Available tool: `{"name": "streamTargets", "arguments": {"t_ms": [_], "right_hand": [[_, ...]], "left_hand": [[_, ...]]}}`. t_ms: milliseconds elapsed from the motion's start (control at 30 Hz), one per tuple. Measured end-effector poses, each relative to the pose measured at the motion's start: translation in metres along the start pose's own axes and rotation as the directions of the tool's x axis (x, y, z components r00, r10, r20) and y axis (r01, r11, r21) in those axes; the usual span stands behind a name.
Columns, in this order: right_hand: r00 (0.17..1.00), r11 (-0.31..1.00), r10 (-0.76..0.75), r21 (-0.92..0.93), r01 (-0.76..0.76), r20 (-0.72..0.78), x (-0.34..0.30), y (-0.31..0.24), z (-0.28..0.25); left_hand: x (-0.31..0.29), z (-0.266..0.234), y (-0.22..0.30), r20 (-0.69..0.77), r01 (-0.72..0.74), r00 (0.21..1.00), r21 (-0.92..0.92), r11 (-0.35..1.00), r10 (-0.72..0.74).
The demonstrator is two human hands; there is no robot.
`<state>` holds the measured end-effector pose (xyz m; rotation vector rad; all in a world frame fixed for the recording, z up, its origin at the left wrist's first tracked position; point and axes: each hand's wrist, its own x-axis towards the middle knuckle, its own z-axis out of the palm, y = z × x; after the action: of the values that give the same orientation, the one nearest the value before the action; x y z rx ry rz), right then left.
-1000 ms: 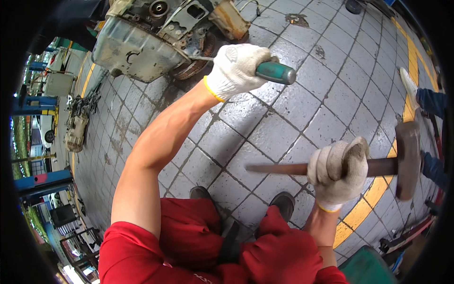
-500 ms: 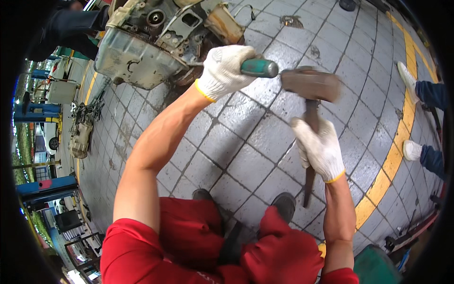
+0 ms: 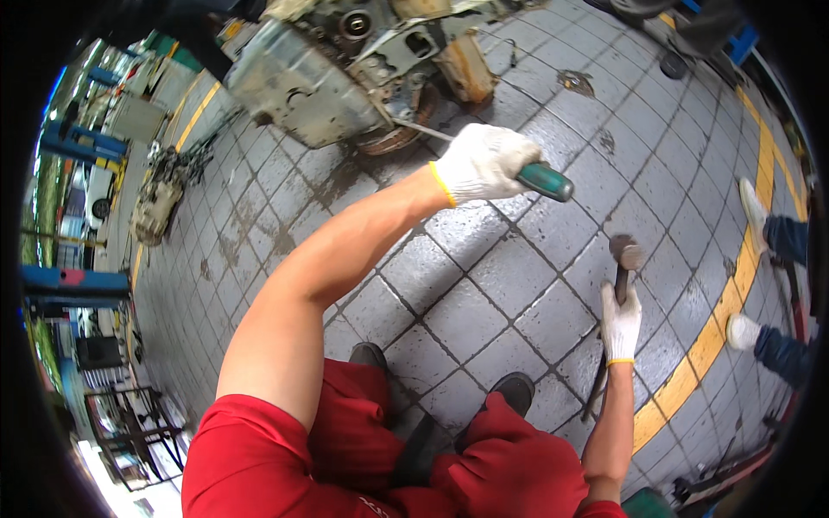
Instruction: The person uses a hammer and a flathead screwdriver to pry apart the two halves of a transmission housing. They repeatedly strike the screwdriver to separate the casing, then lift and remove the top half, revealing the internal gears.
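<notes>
In a white knit glove, my left hand (image 3: 485, 164) is closed round a green-handled screwdriver (image 3: 546, 182) whose butt has a metal cap. Its thin shank runs left to the lower edge of a dirty engine (image 3: 380, 65); where the tip meets it is too small to make out. Lower right, my gloved right hand (image 3: 621, 321) grips the handle of a heavy hammer (image 3: 628, 252). The rusty head sits above that fist, apart from the screwdriver's butt, and the dark handle extends below the hand.
Grey tiled floor (image 3: 432, 276) has wet, oily patches beneath the engine. A dirty gearbox-like part (image 3: 160, 203) lies at left. Another person's white shoes (image 3: 744, 332) stand at right by a yellow line (image 3: 691, 380). A dark-clothed person is at upper left.
My right hand has swung the hammer down and right, away from the screwdriver's butt. The left hand keeps its grip; it and the engine appear farther right as the view shifted.
</notes>
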<state>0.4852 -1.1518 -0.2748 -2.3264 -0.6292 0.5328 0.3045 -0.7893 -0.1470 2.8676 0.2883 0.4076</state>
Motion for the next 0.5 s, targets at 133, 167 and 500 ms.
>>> {"name": "streamTargets", "arguments": {"t_ms": [133, 167, 500], "right_hand": [[0.982, 0.908, -0.15, -0.41, 0.092, -0.111, -0.004, 0.06, 0.022], [0.994, 0.891, -0.102, -0.447, 0.074, -0.04, -0.006, 0.04, 0.022], [0.6, 0.573, -0.797, -0.23, 0.787, 0.068, 0.015, -0.261, 0.015]], "left_hand": [[0.0, -0.003, 0.011, -0.006, 0.032, 0.999, -0.022, 0.999, -0.032], [-0.006, -0.001, 0.008, -0.04, 0.011, 0.999, -0.013, 1.0, -0.011], [-0.028, -0.022, 0.001, -0.06, 0.119, 0.99, -0.151, 0.981, -0.129]]}}
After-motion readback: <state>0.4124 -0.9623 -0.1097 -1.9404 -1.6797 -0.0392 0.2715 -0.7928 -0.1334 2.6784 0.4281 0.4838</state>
